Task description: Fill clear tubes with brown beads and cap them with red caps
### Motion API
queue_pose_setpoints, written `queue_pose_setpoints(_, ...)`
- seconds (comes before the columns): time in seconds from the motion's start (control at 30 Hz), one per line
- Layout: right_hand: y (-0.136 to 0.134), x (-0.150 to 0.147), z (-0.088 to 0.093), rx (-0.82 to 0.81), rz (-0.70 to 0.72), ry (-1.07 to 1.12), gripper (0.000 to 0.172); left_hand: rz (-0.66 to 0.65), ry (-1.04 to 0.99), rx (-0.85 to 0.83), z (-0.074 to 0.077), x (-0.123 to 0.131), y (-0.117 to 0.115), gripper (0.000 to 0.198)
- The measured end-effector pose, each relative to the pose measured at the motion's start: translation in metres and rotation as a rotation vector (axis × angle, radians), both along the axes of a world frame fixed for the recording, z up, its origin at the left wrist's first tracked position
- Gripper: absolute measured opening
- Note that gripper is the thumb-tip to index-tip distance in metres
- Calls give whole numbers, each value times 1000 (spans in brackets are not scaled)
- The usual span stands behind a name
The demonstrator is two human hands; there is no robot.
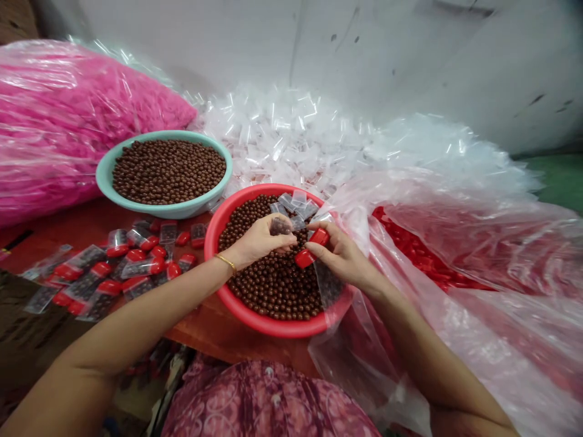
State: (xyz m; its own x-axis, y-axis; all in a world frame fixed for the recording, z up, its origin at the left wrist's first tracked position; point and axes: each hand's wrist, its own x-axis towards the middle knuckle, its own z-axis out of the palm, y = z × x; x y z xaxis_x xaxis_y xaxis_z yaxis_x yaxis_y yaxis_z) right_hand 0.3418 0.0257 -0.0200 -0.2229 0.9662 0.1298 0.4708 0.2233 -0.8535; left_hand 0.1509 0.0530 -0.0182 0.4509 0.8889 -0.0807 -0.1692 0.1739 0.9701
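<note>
We are working over the red basin (pixel 255 318), which is filled with brown balls (pixel 273 285). Our left hand (pixel 259 241) is pinching a small clear pouch (pixel 280 226) just above the balls, fingers closed on it. Our right hand (pixel 341 258) is gripping a red clip (pixel 312 249) between thumb and fingertips, just beside the pouch; we cannot tell whether they touch. In our judgement, the step is going best when we are holding the pouch mouth flat and taut, presenting the clip squarely across it, and working over the basin so stray balls drop back in. Finished packets (pixel 136 261) are lying left of the basin.
</note>
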Motion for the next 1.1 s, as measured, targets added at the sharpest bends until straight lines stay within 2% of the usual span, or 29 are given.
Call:
queue_pose_setpoints(0.17, 0, -7, 1, -2, 110, -136, 49, 0, 43, 86, 0, 4, -3, 28)
queue_pose_setpoints(0.3, 3, -17, 6, 21, 214, -155, 46, 27, 33, 87, -1, 4, -3, 30)
queue_pose_setpoints(0.43, 3, -23, 6, 29, 214, -93, 41, 91, 151, 126, -3, 3, -2, 29)
queue_pose_setpoints(0.6, 4, -23, 7, -50, 218, -79, 37, 46, 238, 143, -1, 1, -2, 23)
queue_pose_setpoints(0.7, 5, -22, 8, -99, 228, 29, 39, 24, 223, 160, 1, 0, -2, 20)
queue_pose_setpoints(0.8, 4, -20, 7, -150, 172, 145, 38, 19, 157, 128, 3, 0, -2, 23)
queue_pose_setpoints(0.97, 5, -13, -3, -250, 22, 295, 40, 104, 70, 96, 5, -1, 0, 33)
queue_pose_setpoints(1.03, 6, -6, -6, -215, -33, 272, 38, 155, 65, 112, 5, -2, 1, 33)
queue_pose_setpoints(1.1, 6, 2, -7, -150, -69, 140, 35, 180, 72, 117, 4, -2, 1, 33)
